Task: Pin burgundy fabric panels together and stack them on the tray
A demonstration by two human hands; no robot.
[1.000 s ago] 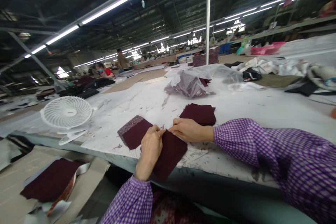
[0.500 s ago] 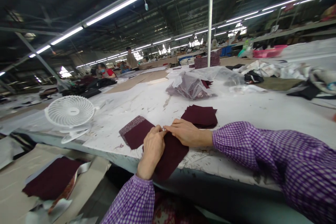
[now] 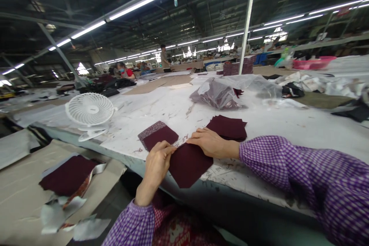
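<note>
A dark maroon fabric piece point(image 3: 190, 165) lies at the front edge of the white-covered table, its lower corner hanging over. My left hand point(image 3: 158, 159) pinches its upper left corner. At the top edge, my right hand point(image 3: 206, 142) grips the same piece between thumb and fingers. Just beyond my left hand rests a maroon piece with a speckled band point(image 3: 160, 134). A stack of maroon pieces point(image 3: 227, 127) sits behind my right hand.
A white fan point(image 3: 90, 109) stands at the left. Behind the stack is a clear plastic bag point(image 3: 216, 94). More maroon cloth point(image 3: 67, 175) and scraps lie lower left. A pink basin point(image 3: 314, 62) and heaped cloth are at the right; people are in the distance.
My left hand has moved left, away from my right hand, along the fabric's top edge. The piece now shows wider and flatter between them. The whole view has shifted slightly.
</note>
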